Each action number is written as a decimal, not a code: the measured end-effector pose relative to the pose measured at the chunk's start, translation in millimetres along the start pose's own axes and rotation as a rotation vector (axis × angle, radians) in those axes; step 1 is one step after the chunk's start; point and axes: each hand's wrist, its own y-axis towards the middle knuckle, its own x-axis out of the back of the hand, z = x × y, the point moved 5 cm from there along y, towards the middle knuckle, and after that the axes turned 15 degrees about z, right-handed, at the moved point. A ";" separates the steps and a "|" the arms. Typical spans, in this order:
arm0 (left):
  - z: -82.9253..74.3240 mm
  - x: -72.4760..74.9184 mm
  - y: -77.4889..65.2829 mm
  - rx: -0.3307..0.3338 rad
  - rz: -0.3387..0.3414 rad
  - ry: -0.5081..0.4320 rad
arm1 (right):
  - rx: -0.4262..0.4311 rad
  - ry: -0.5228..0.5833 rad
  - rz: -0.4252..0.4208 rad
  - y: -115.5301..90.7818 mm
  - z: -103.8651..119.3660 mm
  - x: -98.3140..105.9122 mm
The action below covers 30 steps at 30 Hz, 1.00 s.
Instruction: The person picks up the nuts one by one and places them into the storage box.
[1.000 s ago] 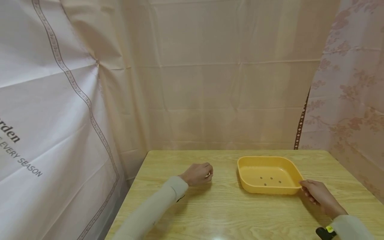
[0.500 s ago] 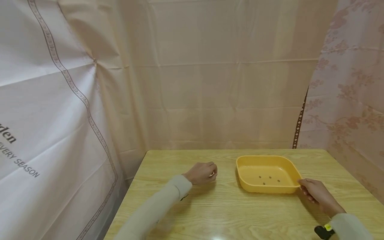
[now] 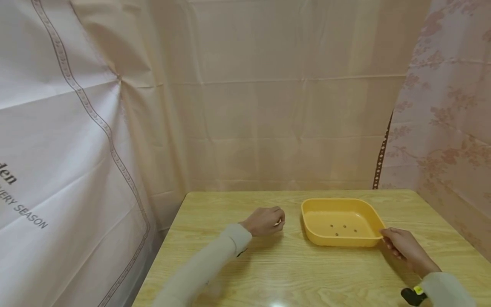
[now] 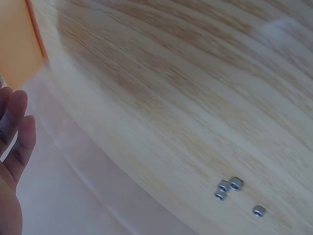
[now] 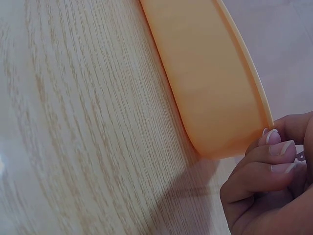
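Observation:
My right hand (image 3: 408,249) grips the rim of a yellow tray (image 3: 341,242) at its near right corner; the right wrist view shows fingers curled at the tray wall (image 5: 210,83). Inside the tray lie several small nuts (image 3: 344,227). Left of the tray, my left hand (image 3: 264,221) is above the table with thumb and fingers brought together. At the edge of the left wrist view, a small grey bit, seemingly a nut (image 4: 1,81), shows at the fingertips and is mostly cut off. Several more metal nuts (image 4: 235,183) lie loose on the table in that view.
The wood-grain table (image 3: 307,273) reaches back to a beige cloth curtain (image 3: 284,128). A printed white cloth (image 3: 76,170) hangs at the left and a floral one (image 3: 452,128) at the right. The tray's raised wall faces the left hand.
My left hand has moved right, closer to the tray, with its fingers still together. The right hand keeps its grip on the tray rim. The head view has shifted slightly.

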 end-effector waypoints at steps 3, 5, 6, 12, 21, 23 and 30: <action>-2.4 1.6 3.8 0.003 0.000 -0.007 | 0.001 0.002 -0.002 -0.5 1.1 -0.2; -3.2 1.9 5.8 0.005 0.001 -0.006 | 0.001 0.002 0.001 -1.1 1.7 -0.8; -3.7 2.1 6.6 0.003 0.001 -0.004 | -0.002 0.005 0.004 -1.0 1.9 -0.7; -5.0 1.2 11.2 -0.004 -0.001 0.007 | -0.017 -0.003 0.017 -1.4 1.2 -0.2; -12.6 7.2 17.9 -0.028 -0.027 -0.010 | -0.017 0.000 0.016 -2.2 2.6 -1.1; -14.6 8.3 20.3 -0.034 -0.038 -0.010 | -0.019 0.003 0.013 -2.7 2.9 -1.5; -19.8 9.4 29.6 -0.046 -0.041 -0.007 | 0.004 0.005 0.003 -1.8 3.3 -0.7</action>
